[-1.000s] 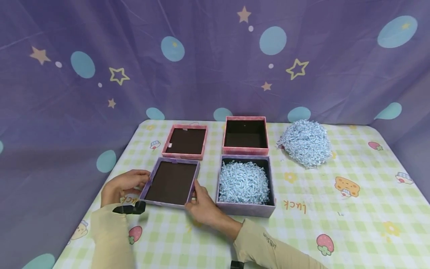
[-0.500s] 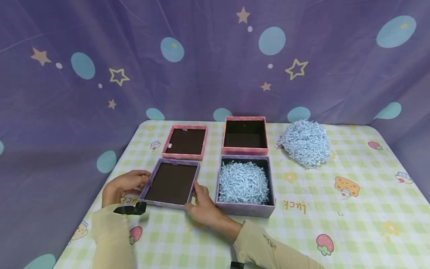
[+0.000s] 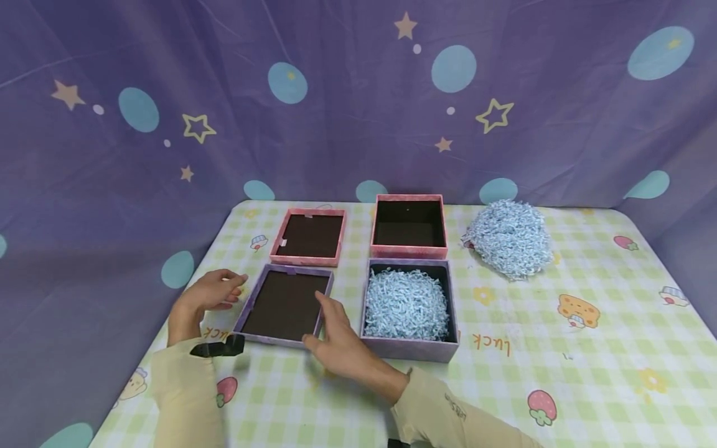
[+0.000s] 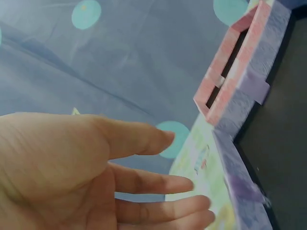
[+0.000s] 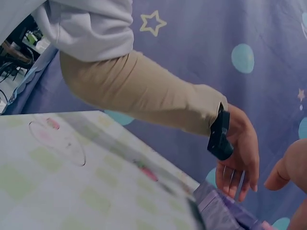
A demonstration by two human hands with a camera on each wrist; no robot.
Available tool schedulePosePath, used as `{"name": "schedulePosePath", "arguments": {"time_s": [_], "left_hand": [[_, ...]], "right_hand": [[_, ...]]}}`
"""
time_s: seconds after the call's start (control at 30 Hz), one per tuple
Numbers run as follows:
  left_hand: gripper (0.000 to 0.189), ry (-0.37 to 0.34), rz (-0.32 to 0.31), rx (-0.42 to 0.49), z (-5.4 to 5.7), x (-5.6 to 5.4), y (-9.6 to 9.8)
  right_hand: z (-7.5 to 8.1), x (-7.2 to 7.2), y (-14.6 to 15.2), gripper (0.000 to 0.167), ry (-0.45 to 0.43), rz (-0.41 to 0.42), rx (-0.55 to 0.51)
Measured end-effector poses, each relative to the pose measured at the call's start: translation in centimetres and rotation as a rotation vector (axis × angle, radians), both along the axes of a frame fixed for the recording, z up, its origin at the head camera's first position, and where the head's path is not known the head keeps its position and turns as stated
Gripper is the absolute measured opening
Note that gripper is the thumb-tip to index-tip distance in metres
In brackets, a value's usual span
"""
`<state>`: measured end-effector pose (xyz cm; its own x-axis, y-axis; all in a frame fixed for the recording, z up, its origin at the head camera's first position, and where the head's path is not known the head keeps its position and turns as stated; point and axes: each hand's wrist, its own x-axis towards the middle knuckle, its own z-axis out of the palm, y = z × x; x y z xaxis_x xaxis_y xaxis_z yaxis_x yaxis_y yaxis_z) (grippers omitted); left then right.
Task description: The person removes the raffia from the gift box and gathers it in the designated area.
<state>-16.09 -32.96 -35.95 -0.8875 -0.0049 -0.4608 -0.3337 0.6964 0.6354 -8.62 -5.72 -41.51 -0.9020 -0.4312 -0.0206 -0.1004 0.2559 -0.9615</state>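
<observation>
A purple box lid (image 3: 287, 305) lies inside-up on the tablecloth, its dark inner face showing. Just off its left edge is my left hand (image 3: 210, 294), holding nothing; the left wrist view shows its fingers (image 4: 153, 184) extended and the thumb apart. My right hand (image 3: 340, 342) hovers at the lid's right edge, fingers stretched and thumb spread, with no grip on it. To the right stands a purple box (image 3: 409, 350) with light blue shredded paper (image 3: 406, 305) inside.
Behind the purple lid lies a pink lid (image 3: 338, 254), also inside-up. A pink box (image 3: 409, 251) with a dark interior stands behind the purple box. A loose heap of blue shredded paper (image 3: 511, 239) sits at the back right. A purple curtain (image 3: 347, 106) hangs behind the table.
Both hands have let go of the purple lid. The left hand has drawn slightly away to the left, and the right hand's fingers have lifted and straightened. The lid stays in place.
</observation>
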Motion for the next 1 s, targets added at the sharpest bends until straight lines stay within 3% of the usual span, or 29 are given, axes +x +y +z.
{"name": "schedulePosePath", "arguments": {"time_s": [0.33,0.53,0.73,1.0], "left_hand": [[0.064,0.108,-0.031,0.015,2.0,-0.7,2.6],[0.062,0.152,-0.085,0.133,2.6,-1.3,4.6],[0.065,0.15,-0.139,0.256,2.9,-1.9,6.5],[0.053,0.174,-0.235,0.341,3.8,-2.1,9.2]], "right_hand": [[3.5,0.4,1.7,0.059,0.053,0.137,-0.033],[5.9,0.2,3.5,0.056,0.16,0.188,-0.023],[7.0,-0.6,5.5,0.056,0.243,0.158,-0.021],[7.3,-1.7,8.3,0.057,0.259,0.085,0.045]]}}
